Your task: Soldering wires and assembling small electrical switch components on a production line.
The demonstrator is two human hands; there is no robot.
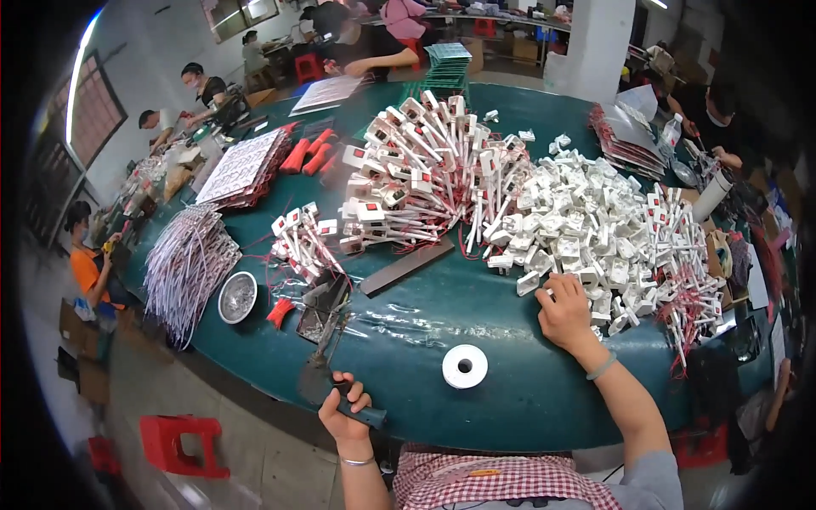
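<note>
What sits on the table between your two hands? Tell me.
In the head view, a white roll of tape lies flat on the green table, between the left hand, which grips a dark tool handle, and the right hand at the pile of white plastic parts.

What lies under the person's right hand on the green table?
The right hand rests on the edge of a heap of white plastic parts on the green table. The pieces under the palm are hidden.

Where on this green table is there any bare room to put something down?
Bare green table lies around the white tape roll, between the left hand and right hand. Beyond, the white plastic parts pile crowds everything.
</note>
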